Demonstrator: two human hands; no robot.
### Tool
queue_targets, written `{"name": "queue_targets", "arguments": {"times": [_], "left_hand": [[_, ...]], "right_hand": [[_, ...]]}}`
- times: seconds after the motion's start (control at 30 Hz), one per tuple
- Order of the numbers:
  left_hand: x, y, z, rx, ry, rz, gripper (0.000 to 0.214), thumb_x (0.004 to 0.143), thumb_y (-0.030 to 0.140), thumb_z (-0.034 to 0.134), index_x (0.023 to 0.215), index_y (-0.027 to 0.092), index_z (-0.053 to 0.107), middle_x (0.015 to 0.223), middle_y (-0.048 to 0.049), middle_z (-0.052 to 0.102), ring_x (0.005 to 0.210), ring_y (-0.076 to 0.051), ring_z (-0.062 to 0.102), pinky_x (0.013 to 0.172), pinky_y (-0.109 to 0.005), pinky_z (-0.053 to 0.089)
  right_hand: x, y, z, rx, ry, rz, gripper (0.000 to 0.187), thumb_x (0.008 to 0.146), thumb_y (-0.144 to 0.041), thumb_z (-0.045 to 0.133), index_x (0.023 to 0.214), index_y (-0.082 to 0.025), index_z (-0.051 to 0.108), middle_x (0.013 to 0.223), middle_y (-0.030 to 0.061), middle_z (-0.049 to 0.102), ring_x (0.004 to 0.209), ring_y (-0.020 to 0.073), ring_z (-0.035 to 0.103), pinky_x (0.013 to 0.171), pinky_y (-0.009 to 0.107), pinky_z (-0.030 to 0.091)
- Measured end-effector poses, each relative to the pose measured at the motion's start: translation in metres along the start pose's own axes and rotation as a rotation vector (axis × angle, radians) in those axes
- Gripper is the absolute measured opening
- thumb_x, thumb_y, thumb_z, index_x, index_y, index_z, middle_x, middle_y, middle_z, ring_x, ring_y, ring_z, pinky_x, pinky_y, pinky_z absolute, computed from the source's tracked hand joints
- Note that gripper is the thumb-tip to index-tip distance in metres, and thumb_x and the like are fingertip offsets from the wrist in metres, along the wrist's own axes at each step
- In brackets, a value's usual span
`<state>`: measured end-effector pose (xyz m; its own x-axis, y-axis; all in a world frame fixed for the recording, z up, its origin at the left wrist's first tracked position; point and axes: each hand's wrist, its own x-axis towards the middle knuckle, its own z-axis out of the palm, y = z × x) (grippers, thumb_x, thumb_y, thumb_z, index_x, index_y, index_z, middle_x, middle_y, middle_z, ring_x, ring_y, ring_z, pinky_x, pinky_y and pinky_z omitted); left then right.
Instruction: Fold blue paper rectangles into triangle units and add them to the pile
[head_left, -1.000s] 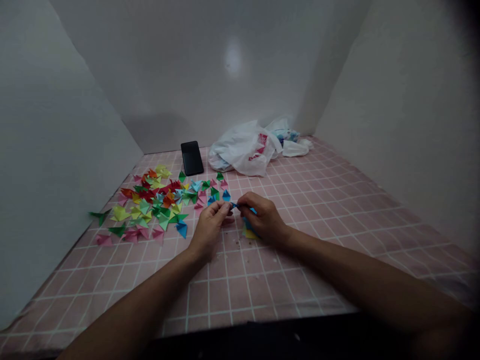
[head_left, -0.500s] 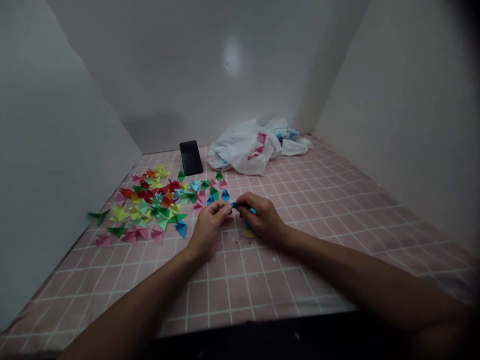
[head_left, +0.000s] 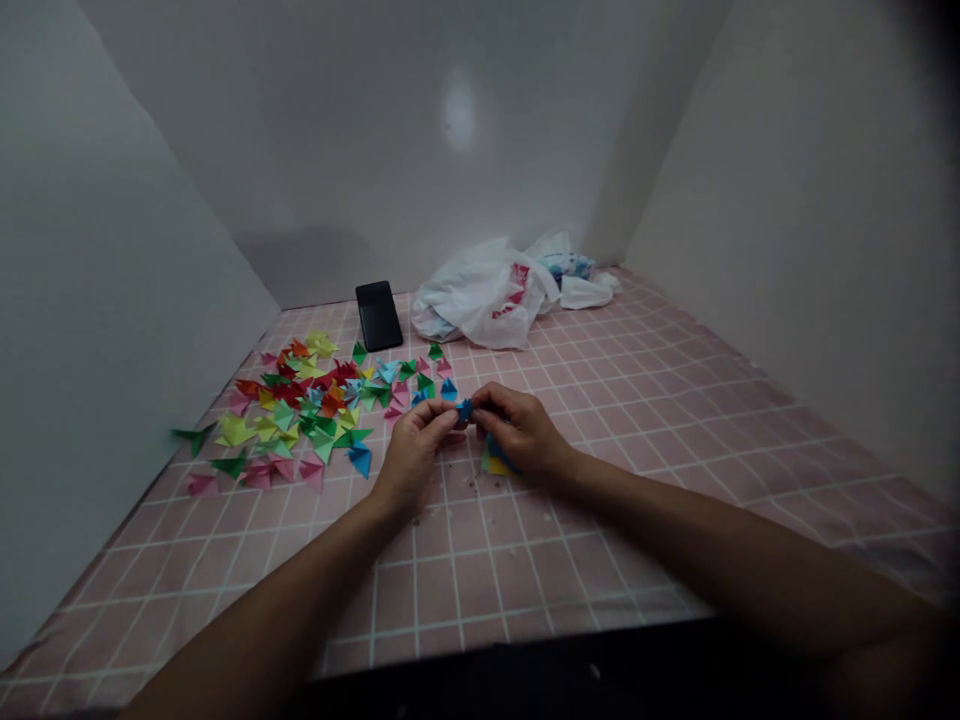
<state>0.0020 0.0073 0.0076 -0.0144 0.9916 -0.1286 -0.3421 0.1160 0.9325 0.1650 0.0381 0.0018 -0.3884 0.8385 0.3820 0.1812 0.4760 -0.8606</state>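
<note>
My left hand (head_left: 414, 450) and my right hand (head_left: 517, 432) meet at the fingertips, pinching a small blue folded paper piece (head_left: 465, 412) between them. Under my right hand lie more blue paper (head_left: 496, 450) and a yellow paper triangle (head_left: 495, 464), partly hidden by the palm. Left of my left hand spreads a loose heap of folded paper triangles (head_left: 300, 408) in many colours, the nearest a blue one (head_left: 360, 460) a short way from my wrist.
A black smartphone (head_left: 379, 316) lies at the back of the pink grid-patterned mat (head_left: 600, 480). Crumpled white plastic bags (head_left: 480, 298) sit to its right. White walls (head_left: 127, 250) rise on the left, back and right. Small paper scraps dot the mat near my hands.
Both hands have shifted slightly up the frame, and the blue piece shows more fully between the fingertips. The view has tilted a little. The heap, phone and bags have not moved.
</note>
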Motion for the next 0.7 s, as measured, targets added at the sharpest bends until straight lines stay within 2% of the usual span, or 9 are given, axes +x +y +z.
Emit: {"name": "queue_targets", "arguments": {"times": [0.23, 0.37, 0.7], "left_hand": [[0.0028, -0.0018, -0.0044, 0.012, -0.027, 0.000, 0.037, 0.062, 0.033, 0.086, 0.090, 0.016, 0.069, 0.084, 0.0000, 0.069, 0.070, -0.011, 0.063, 0.072, -0.025, 0.050], [0.0027, -0.0013, -0.0052, 0.034, -0.050, 0.001, 0.032, 0.063, 0.034, 0.086, 0.085, 0.015, 0.070, 0.080, -0.0001, 0.069, 0.068, -0.011, 0.062, 0.072, -0.025, 0.050], [0.0041, -0.0014, -0.0068, 0.099, -0.123, 0.015, 0.028, 0.068, 0.035, 0.084, 0.084, 0.016, 0.072, 0.081, -0.0003, 0.068, 0.068, -0.010, 0.059, 0.068, -0.023, 0.048]], "right_hand": [[0.0016, 0.0010, -0.0009, 0.134, -0.056, 0.049, 0.006, 0.087, -0.022, 0.056, 0.082, -0.019, 0.057, 0.073, -0.0019, 0.057, 0.064, 0.0126, 0.055, 0.062, 0.026, 0.045], [0.0019, 0.0008, -0.0022, 0.120, -0.063, 0.051, 0.007, 0.088, -0.022, 0.055, 0.083, -0.019, 0.057, 0.073, -0.0014, 0.058, 0.064, 0.0128, 0.056, 0.062, 0.026, 0.045], [0.0069, -0.0034, -0.0086, 0.062, 0.010, -0.023, 0.008, 0.087, -0.019, 0.057, 0.085, -0.017, 0.064, 0.076, 0.0004, 0.062, 0.069, 0.0131, 0.058, 0.067, 0.027, 0.046]]}}
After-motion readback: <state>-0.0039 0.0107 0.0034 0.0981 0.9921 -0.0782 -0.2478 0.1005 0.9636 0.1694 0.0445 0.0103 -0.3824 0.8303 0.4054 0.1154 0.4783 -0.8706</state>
